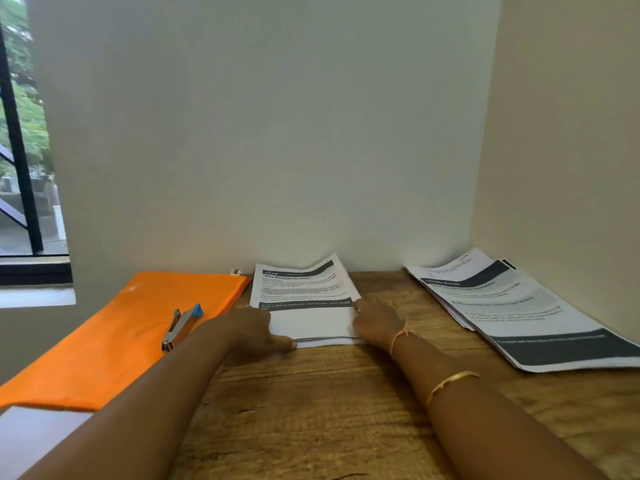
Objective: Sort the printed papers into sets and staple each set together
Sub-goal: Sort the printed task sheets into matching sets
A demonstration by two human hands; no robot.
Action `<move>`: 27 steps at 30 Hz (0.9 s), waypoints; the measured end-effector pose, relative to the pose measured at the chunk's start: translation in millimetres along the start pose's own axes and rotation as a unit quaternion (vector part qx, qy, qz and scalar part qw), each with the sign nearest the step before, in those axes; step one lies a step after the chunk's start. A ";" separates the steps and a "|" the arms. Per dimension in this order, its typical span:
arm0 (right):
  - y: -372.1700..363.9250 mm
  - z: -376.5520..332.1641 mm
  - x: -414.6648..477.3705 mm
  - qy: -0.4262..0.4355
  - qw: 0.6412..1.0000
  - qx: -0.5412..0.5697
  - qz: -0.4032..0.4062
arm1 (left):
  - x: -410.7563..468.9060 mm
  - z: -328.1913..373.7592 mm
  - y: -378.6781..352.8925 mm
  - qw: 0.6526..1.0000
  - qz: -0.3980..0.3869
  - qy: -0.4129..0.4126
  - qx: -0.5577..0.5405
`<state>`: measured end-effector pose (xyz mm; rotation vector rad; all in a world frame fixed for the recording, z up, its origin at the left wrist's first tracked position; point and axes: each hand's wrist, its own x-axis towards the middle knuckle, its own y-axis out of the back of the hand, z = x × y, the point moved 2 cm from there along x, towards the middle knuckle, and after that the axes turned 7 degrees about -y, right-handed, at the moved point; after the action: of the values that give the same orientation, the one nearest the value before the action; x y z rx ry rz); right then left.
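A stack of printed papers (304, 306) lies on the wooden table against the back wall, its far edge curling up. My left hand (258, 329) grips the stack's left side, thumb along the near edge. My right hand (375, 323) grips the right side, fingers curled against the edge. A second pile of printed papers (512, 306) lies fanned at the right by the side wall. A silver stapler with a blue end (181, 325) rests on an orange folder (114, 341) to the left.
The wooden table (329, 410) sits in a corner, with walls behind and to the right. A white sheet (31, 438) shows at the near left edge. A window is at the far left.
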<state>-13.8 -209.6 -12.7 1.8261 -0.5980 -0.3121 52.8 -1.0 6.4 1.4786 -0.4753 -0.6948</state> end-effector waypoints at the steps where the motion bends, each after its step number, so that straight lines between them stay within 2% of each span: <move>1: 0.8 0.8 -2.4 -0.002 1.000 0.008 0.004 | -0.2 0.1 -0.5 1.000 0.003 0.001 -0.001; 6: 11.6 8.5 -14.7 0.031 0.996 0.078 0.042 | -4.7 6.2 -1.9 0.999 0.046 -0.006 0.026; 10: 45.1 33.5 -27.0 0.036 0.991 -0.012 0.130 | -11.8 31.1 2.8 0.992 0.096 -0.085 0.013; 13: 74.1 68.9 -35.2 -0.003 0.987 -0.048 0.152 | -16.7 58.6 4.2 0.984 0.112 -0.137 -0.035; 18: 101.2 148.7 -43.2 -0.101 0.987 -0.028 0.119 | -18.2 132.3 4.5 0.951 0.169 -0.203 -0.161; 21: 103.4 183.9 -51.7 -0.124 0.989 -0.036 0.073 | -11.8 193.7 4.5 0.936 0.142 -0.211 -0.242; 24: 93.7 205.3 -60.9 -0.123 0.991 -0.055 -0.024 | -8.5 249.6 0.9 0.926 0.119 -0.202 -0.295; 27: 85.3 218.8 -67.1 -0.107 0.992 -0.066 -0.030 | 4.0 285.4 -7.9 0.919 0.090 -0.174 -0.343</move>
<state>-198.3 -369.6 -10.6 1.6977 -0.6546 -0.5802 -138.9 -212.6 14.7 0.6425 -0.5549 -0.8696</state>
